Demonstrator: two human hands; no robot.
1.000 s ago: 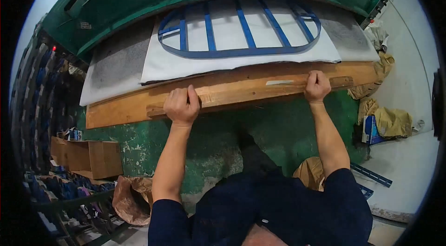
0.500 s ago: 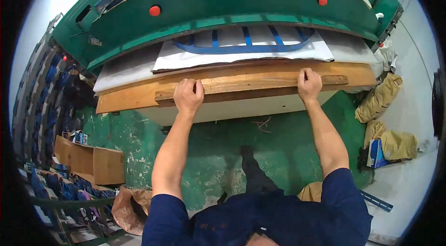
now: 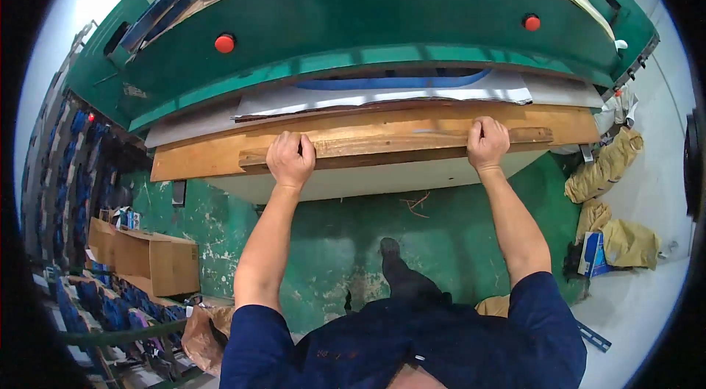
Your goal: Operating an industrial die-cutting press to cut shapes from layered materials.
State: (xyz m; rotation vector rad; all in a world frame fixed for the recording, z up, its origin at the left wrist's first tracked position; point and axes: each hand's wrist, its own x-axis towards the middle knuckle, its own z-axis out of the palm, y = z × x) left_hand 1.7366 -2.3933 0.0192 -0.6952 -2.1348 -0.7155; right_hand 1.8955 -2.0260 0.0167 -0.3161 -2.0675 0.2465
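My left hand (image 3: 291, 159) is closed over a wooden rail (image 3: 390, 142) fixed along the front edge of a broad wooden board (image 3: 202, 156). Farther right, my right hand (image 3: 488, 143) grips the same rail. Both arms reach forward, and the fingers curl over its far side. On the board lies a stack of white sheets (image 3: 346, 104) with a ragged front edge. A blue curved frame (image 3: 397, 83) rests on the sheets; most of it is hidden beneath the green beam (image 3: 382, 18) of a large machine.
Two red buttons, one at left (image 3: 224, 43) and one at right (image 3: 532, 22), stick out from the beam. An opened cardboard box (image 3: 173, 264) stands on the green floor at left, near shelving (image 3: 62, 161). Tan sacks (image 3: 604, 166) lie at right beside a blue-and-white box (image 3: 593, 254).
The blue frame and sheets now sit farther under the green beam, and the frame's crossbars have gone from sight. Both my hands keep their hold on the rail.
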